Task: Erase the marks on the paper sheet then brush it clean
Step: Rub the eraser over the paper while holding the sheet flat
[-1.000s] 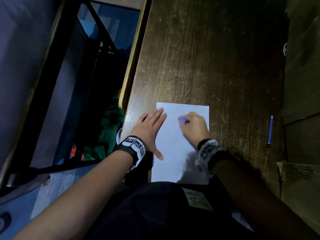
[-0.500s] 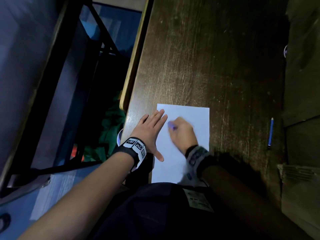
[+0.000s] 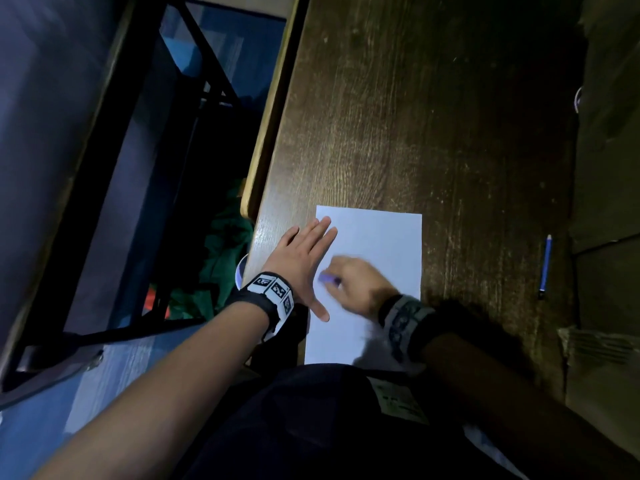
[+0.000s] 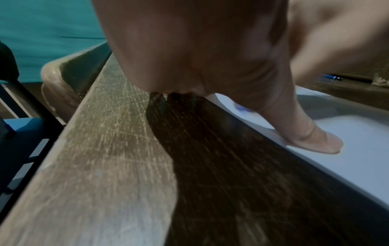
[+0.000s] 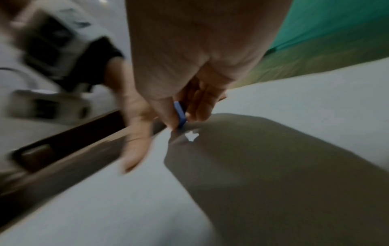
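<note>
Dim, perhaps motion-blurred, heavy shadows

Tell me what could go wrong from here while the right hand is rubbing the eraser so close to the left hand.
The eraser in the right hand is working right beside the left hand, so a stroke could bump its thumb. The left hand presses only the left edge of the paper sheet; the free right side might crease or shift. The sheet's near end lies at the desk edge and could bend.
</note>
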A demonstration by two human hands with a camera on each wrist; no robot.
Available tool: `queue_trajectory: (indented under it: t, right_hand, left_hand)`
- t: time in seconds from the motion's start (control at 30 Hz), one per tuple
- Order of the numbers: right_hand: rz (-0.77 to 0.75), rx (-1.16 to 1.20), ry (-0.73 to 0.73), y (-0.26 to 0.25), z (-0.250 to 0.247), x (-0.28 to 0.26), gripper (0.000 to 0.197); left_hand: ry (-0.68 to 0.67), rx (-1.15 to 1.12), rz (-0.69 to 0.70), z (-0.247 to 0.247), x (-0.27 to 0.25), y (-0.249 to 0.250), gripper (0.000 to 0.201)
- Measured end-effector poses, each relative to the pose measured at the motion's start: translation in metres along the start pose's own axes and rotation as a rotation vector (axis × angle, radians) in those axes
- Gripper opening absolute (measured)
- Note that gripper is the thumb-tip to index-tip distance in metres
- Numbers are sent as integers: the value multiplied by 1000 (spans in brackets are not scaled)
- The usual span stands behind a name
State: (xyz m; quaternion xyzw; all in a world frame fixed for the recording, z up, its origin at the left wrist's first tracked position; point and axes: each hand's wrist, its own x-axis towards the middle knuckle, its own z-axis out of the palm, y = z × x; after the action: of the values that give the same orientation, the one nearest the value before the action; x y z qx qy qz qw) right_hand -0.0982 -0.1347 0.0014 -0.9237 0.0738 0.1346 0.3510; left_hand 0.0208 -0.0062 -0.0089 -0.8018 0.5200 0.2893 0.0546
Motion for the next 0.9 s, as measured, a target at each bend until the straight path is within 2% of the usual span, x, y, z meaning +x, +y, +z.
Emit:
queue_trajectory:
  t: [0.03,0.1,0.13,0.17,0.2,0.3,0.33,0.37,0.47,0.5,0.53,0.57,0.63,0.67,0.7,0.73,0.83,0.87,0.9]
  right_hand:
    - [89,7,113,10,-10,10,17]
    - [296,32,435,31,-28,24,16]
    - [344,51,525,35,-29,25,15]
    - [319,48,542,32,-23,22,16]
    - [244,46,465,22,-14,16,17]
    - [-76,12,-43,-6,11,-14,18]
    - [-84,-6,-103,-1,6,-12,17]
    - [-23,-2,-40,6,-2,-4,16]
    - [333,100,442,34,-24,20,13]
    - [384,97,528,37,-22,22,14]
    - [369,91,547,33,-14,19,14]
    - [297,101,475,22,-4,13,13]
    - [18,83,166,-3,18,-8,13]
    - [-73,53,24,-4,19,-14,14]
    - [-74,44,-26,0,12,-12,14]
    - [0,61,33,9,3,-2,13]
    - [332,100,454,37,-20,23,14]
    - [365,110,519,39,-17,24,14]
    - [348,104,511,33,-10,20,15]
  left_hand:
    - [-3,-6,2,0,0,0,167]
    - [0,-9,2,0,0,-1,168]
    - [2,-10,3,0,0,-1,168]
    - [4,-12,7,-1,1,-2,167]
    - [6,-17,10,-1,1,-2,167]
    - [9,-24,7,-1,1,-1,167]
    - [6,-20,7,0,0,-1,167]
    - [0,-18,7,0,0,0,167]
    - [1,-13,4,0,0,-1,168]
    - [2,-12,5,-1,0,-2,169]
    - [3,-12,7,-1,1,-2,168]
    - [6,-13,7,-1,2,-3,168]
    - [9,-17,4,0,2,-2,169]
    - [5,-15,4,1,2,-1,168]
    - [-1,-12,4,1,2,-1,168]
    - [-7,-10,4,1,1,-1,168]
    - [6,-3,2,1,0,-1,168]
    - [8,-5,4,0,0,-1,168]
    - [7,-6,5,1,1,-1,168]
